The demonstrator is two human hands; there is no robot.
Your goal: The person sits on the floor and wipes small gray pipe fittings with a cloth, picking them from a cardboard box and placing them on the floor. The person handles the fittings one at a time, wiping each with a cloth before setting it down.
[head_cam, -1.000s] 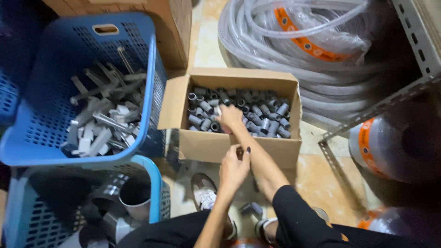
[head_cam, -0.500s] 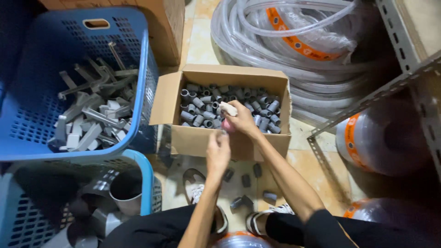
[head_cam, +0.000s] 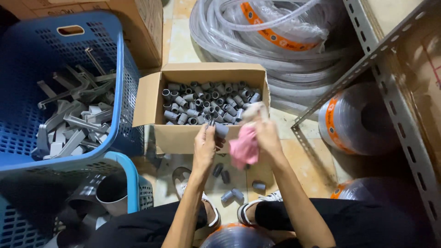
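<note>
Fingers of left hand (head_cam: 205,146) pinch short grey plastic pipe fitting (head_cam: 221,130); right hand (head_cam: 265,133) grips crumpled pink cloth (head_cam: 244,148) against it, above open cardboard box (head_cam: 179,138) of grey fittings. Adjacent: blue perforated plastic basket (head_cam: 27,69), coiled clear hose (head_cam: 257,36), loose fittings (head_cam: 221,173) on tiled floor.

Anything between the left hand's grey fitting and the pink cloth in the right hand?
Nothing visible. The left hand holds the short grey plastic pipe fitting right beside the pink cloth bunched in the right hand, in front of the open cardboard box.
</note>
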